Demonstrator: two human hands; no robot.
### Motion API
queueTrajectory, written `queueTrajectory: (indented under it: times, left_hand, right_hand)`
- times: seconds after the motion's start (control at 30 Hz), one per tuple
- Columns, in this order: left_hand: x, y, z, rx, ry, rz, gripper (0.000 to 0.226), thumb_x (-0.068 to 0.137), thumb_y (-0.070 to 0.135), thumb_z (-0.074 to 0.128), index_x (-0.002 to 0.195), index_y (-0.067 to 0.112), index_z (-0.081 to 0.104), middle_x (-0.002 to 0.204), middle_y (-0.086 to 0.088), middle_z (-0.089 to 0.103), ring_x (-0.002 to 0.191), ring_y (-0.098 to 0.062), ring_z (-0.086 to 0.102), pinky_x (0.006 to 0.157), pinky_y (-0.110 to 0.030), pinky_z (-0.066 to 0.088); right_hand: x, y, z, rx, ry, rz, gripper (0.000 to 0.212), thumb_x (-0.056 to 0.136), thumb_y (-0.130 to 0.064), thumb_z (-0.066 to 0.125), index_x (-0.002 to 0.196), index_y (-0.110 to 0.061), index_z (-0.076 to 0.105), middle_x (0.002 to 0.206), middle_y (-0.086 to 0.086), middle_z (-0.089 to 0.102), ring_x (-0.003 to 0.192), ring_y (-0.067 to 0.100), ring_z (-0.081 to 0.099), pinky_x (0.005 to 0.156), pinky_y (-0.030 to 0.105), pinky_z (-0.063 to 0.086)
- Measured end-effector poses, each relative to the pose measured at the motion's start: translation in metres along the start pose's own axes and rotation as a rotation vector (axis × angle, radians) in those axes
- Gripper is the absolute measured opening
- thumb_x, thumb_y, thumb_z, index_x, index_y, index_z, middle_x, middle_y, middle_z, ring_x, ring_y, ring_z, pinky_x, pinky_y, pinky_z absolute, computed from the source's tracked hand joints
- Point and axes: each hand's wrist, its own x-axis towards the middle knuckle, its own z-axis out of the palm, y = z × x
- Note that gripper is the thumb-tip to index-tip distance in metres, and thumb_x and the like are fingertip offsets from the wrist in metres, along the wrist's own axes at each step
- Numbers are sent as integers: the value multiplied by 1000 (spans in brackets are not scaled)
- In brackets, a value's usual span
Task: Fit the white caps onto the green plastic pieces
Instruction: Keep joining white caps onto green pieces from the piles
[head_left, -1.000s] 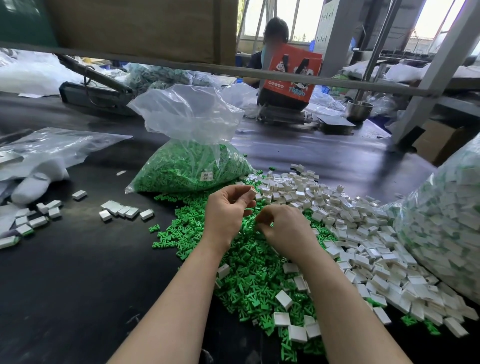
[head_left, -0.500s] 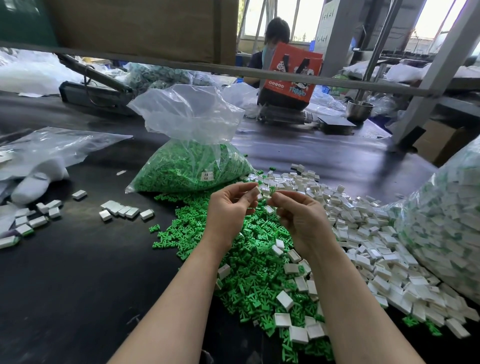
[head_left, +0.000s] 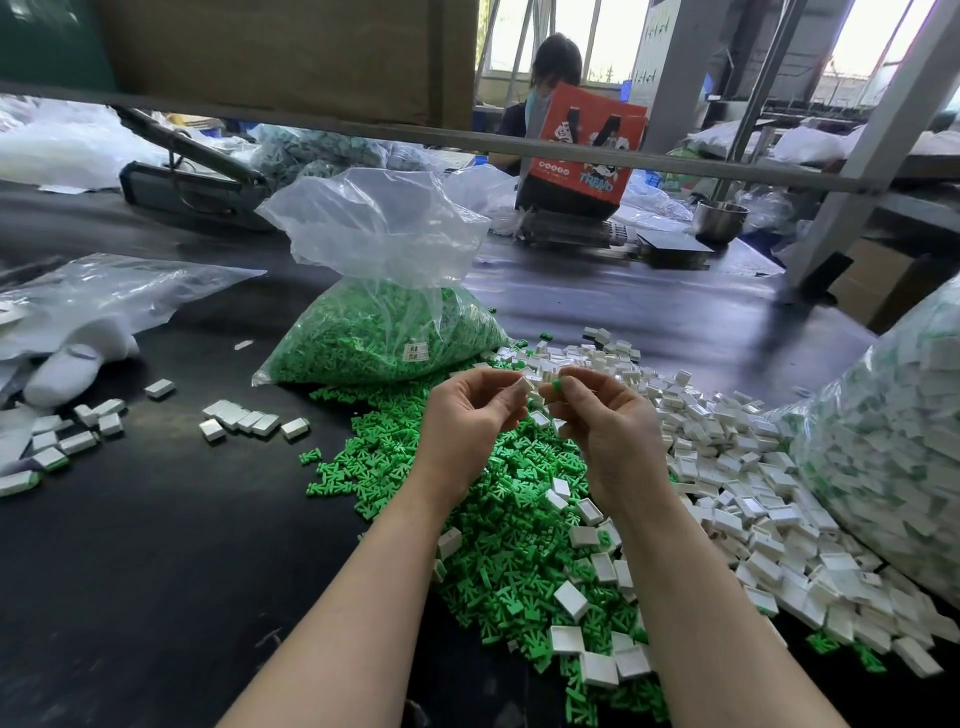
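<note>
My left hand (head_left: 470, 415) pinches a small white cap (head_left: 525, 385) at its fingertips. Facing it, my right hand (head_left: 602, 421) pinches a green plastic piece (head_left: 556, 385) a finger's width from the cap. Both hands hover above a loose heap of green pieces (head_left: 498, 499) on the black table. To the right of that heap spreads a pile of white caps (head_left: 737, 467).
A clear bag of green pieces (head_left: 384, 332) stands just behind my hands. Another full bag (head_left: 893, 447) bulges at the right edge. Finished capped pieces (head_left: 244, 418) lie in rows at the left, near a white glove (head_left: 67, 364). A person sits across the table behind an orange box (head_left: 582, 140).
My right hand lifted off the green heap with a green piece and came up level with my left hand. The two hands now meet fingertip to fingertip.
</note>
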Motion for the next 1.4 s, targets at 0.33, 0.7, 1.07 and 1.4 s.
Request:
queueTrajectory:
  times: [0.33,0.7,1.07,1.4]
  left_hand:
    - [0,-1,1,77,-20,26,8,84,9,73,91,9,74,79,-4,75,71,-11,69,69,-19,54]
    - [0,-2,-1,231,-37,76,10,87,7,71,88,17,73,80,-2,74,76,-14,68,77,-29,59]
    - [-1,-5,-2,363,-44,63,10,87,3,70,93,9,75,79,-4,73,74,-17,66,74,-28,58]
    - [1,-11,-6,501,-81,109,14,82,5,75,96,5,77,77,6,72,65,4,65,69,-16,55]
  right_hand:
    - [-1,3,2,-144,40,-94,3,86,-10,72,88,-12,72,71,-5,72,57,-1,59,55,18,46]
    - [1,2,-2,-347,-16,-184,5,82,-5,76,85,-9,74,76,1,73,63,1,64,57,12,47]
    - [-1,8,-7,-515,-81,-158,11,87,-11,72,78,-16,74,65,-3,71,55,-2,60,53,11,44]
    - [-2,9,-12,-627,-141,-143,15,85,-14,75,74,-22,73,69,-4,73,61,3,66,58,12,48]
